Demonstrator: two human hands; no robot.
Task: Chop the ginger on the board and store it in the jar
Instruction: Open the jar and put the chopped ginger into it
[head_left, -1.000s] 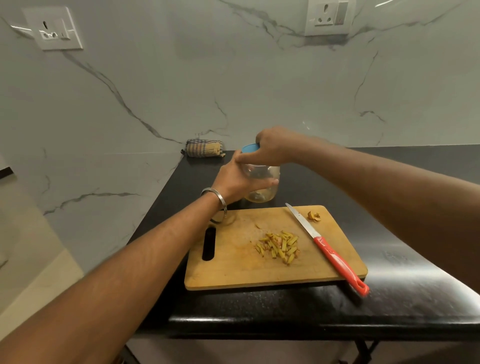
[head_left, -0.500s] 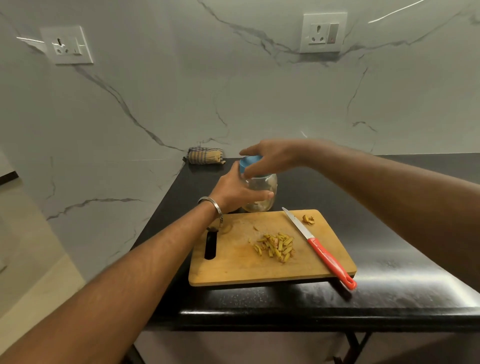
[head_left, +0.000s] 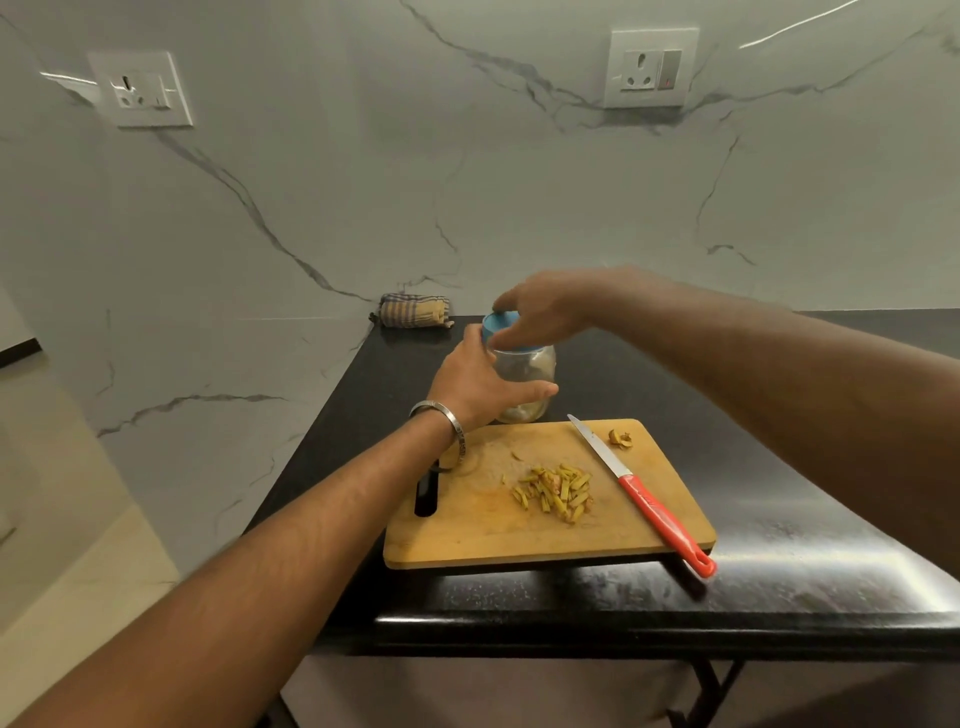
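Black counter; board at edge; hands grip jar.

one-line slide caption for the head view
Left hand grips glass jar, right hand holds its blue lid; chopped ginger waits on board.

I see my left hand wrapped around the glass jar, which stands on the black surface just behind the board. My right hand has its grip on the blue lid. Chopped ginger lies piled on the board beside the red-handled knife.
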